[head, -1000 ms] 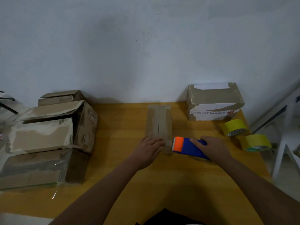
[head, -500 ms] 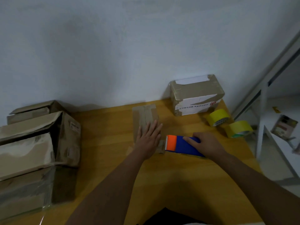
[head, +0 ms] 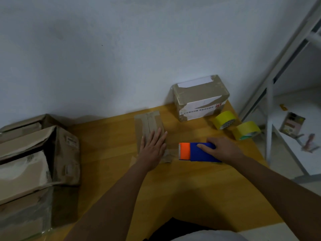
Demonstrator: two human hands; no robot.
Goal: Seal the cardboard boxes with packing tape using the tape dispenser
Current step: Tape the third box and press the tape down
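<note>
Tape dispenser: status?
Right hand grips tape dispenser on table. Left hand flat on small box. Nothing between them.

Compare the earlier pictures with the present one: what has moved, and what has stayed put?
The left hand slid forward from the near end of the small flat box onto its top, fingers flat. The right hand still grips the blue-and-orange tape dispenser beside it. The yellow tape rolls are unmoved.

The left hand (head: pixel 152 150) hides part of the flat box (head: pixel 149 124).
</note>
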